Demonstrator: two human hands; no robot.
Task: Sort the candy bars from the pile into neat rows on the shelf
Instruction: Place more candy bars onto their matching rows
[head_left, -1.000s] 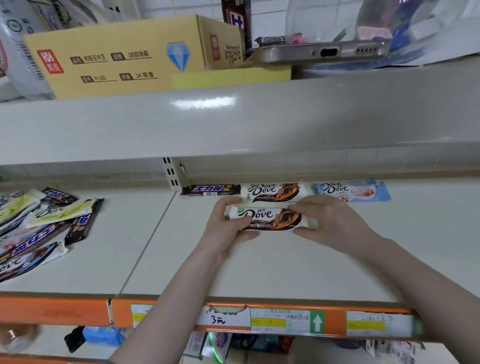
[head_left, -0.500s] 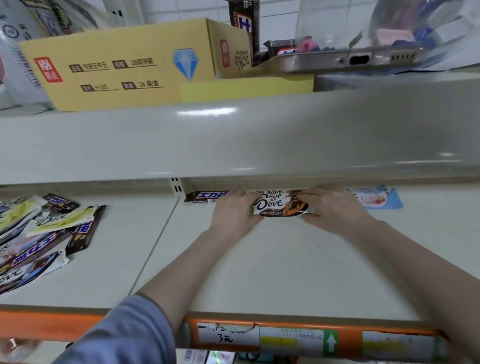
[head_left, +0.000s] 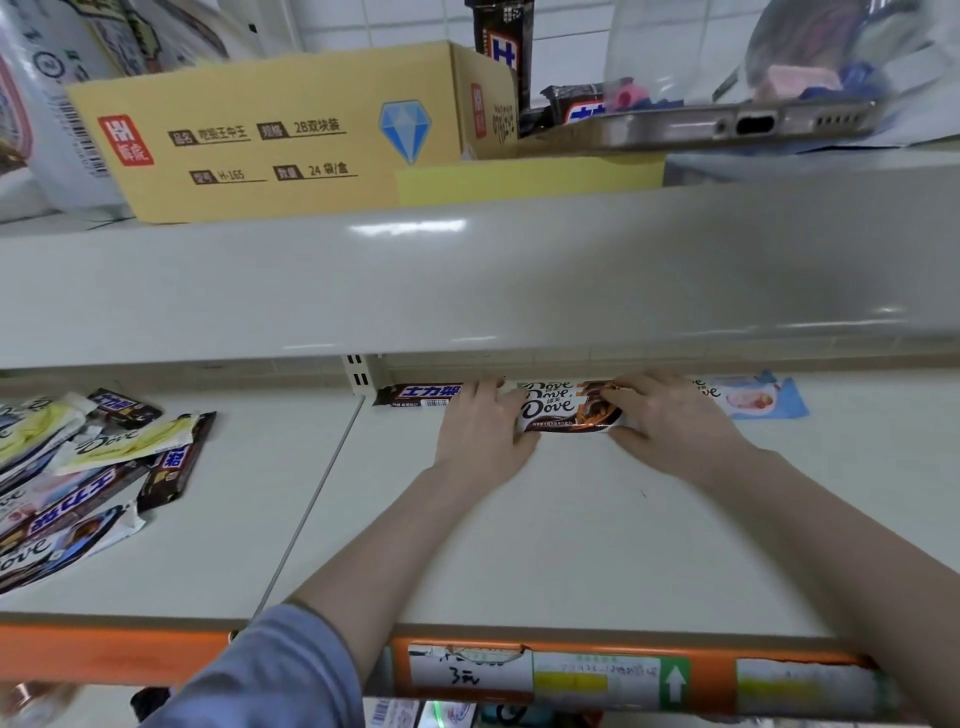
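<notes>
My left hand (head_left: 483, 426) and my right hand (head_left: 670, 421) hold the two ends of a brown-and-white Dove bar (head_left: 566, 413), which lies flat on the shelf (head_left: 571, 545) at the back. It sits on or right against another Dove bar (head_left: 550, 388) of the same kind behind it. A dark Snickers bar (head_left: 421, 395) lies to the left in the back row, partly under my left fingers. A light-blue Dove bar (head_left: 753, 400) lies to the right. The pile of candy bars (head_left: 78, 478) is spread over the left shelf section.
The upper shelf's edge (head_left: 467, 280) hangs low over the back row. On it stand a yellow carton (head_left: 291, 135) and a phone (head_left: 727, 124). An orange price rail (head_left: 571, 680) runs along the shelf's front edge.
Both hands carried the Dove bar from mid-shelf to the back, against the Dove bar in the back row. The camera moved closer and tilted up.
</notes>
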